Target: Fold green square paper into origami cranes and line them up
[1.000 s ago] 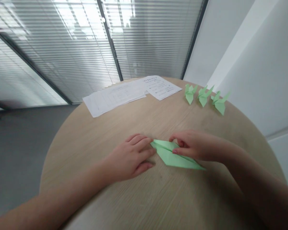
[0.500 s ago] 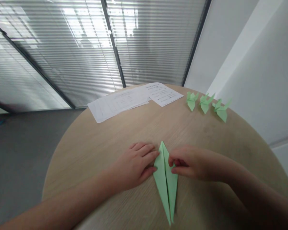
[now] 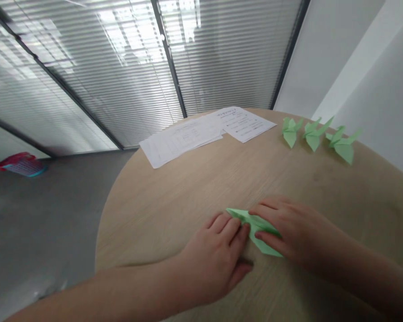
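A folded piece of green paper [image 3: 255, 226] lies flat on the round wooden table [image 3: 188, 197], near me. My left hand [image 3: 218, 255] rests palm down with its fingers stretched out, the fingertips pressing the paper's left edge. My right hand [image 3: 289, 232] lies over the paper's right side, fingers extended and pressing it down; much of the paper is hidden under it.
Three finished green paper cranes [image 3: 317, 134] stand in a row at the table's far right. White printed sheets [image 3: 204, 132] lie at the far edge. Behind is a glass wall with blinds; a red and blue object [image 3: 20, 163] sits on the grey floor at left.
The green paper was turned from pointing lengthwise toward me to lying sideways under both hands. My hands went from pinching it to pressing it flat. The view shifted left.
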Demonstrator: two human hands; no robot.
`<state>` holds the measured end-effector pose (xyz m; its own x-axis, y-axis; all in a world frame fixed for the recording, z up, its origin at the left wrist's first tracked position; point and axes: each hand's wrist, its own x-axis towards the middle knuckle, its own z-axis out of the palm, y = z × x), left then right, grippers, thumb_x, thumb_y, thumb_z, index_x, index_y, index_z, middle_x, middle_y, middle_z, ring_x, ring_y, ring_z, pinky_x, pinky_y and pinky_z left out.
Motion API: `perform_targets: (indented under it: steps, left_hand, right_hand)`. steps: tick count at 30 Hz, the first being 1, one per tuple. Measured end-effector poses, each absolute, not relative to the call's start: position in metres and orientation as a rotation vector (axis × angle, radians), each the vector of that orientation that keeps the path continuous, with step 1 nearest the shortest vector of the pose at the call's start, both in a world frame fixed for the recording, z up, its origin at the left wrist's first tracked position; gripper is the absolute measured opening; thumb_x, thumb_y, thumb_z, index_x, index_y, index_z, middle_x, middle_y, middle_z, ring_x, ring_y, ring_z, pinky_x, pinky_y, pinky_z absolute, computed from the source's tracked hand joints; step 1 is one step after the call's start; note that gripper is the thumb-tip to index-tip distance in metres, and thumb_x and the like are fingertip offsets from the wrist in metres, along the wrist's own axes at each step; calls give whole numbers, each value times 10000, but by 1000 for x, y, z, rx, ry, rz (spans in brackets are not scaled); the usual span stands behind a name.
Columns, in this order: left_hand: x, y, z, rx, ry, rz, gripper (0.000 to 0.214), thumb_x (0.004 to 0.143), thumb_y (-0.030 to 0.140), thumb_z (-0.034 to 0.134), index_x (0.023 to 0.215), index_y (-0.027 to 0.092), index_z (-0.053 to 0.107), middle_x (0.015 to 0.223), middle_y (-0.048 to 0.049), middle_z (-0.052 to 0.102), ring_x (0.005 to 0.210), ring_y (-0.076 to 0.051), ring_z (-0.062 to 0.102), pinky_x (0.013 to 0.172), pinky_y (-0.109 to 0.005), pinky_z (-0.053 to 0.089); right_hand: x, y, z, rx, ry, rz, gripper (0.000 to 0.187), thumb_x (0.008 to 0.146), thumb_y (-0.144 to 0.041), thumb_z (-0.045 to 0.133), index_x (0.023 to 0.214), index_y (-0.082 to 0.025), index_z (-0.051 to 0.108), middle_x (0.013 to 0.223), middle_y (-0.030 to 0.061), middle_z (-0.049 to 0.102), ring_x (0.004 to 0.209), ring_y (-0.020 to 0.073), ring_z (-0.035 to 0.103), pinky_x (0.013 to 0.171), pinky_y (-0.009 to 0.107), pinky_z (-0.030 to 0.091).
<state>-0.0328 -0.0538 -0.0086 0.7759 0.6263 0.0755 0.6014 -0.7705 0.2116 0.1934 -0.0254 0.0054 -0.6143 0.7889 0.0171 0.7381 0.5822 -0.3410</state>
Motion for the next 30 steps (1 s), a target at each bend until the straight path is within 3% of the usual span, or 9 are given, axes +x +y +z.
perform_targets:
  steps: [4,7,11,16,23,30]
  left_hand:
    - [-36,-66,-14,2875,961,266,607,972,507,496,1396,74,521,1395,-193,582,1323,-351,500,1154,-545,349]
    - [-40,-68,-14,2915,906,196,635,978,537,464,1402,68,521,1438,-204,556,1341,-366,495,1140,-551,363]
    - [-44,-64,-17,2971,844,192,663,985,562,434,1411,62,518,1453,-203,547,1340,-375,495,1110,-556,390]
    - [-46,-61,-27,3036,858,321,641,979,608,433,1391,136,567,1405,-146,600,1284,-358,534,1108,-567,386]
    - [-50,-60,-25,3080,884,320,401,1026,349,428,1356,209,606,1364,-76,638,1244,-291,569,1103,-509,435]
    - [-54,-51,-19,3072,790,279,392,1033,313,394,1349,239,612,1374,-59,633,1222,-296,596,1070,-527,482]
  right_hand:
    - [189,-22,5,-1285,-2685,357,139,888,-96,577,894,-198,671,915,67,664,874,253,619,783,401,488]
    - [189,-21,1,-1265,-2702,270,167,890,-72,563,880,-195,676,900,65,668,832,247,616,761,403,492]
    - [194,-28,-13,-1120,-2668,155,179,902,-82,551,988,-178,674,923,71,686,799,245,609,730,399,494]
    - [200,-34,-20,-1023,-2593,-8,268,964,-78,441,1119,-162,643,998,85,718,883,251,627,780,401,487]
    - [204,-32,-18,-1024,-2616,27,331,946,-92,413,1143,-192,659,1009,76,737,878,256,653,755,407,500]
    - [212,-39,-27,-1127,-2594,63,397,955,-120,398,1210,-278,658,1141,58,727,979,288,662,829,434,510]
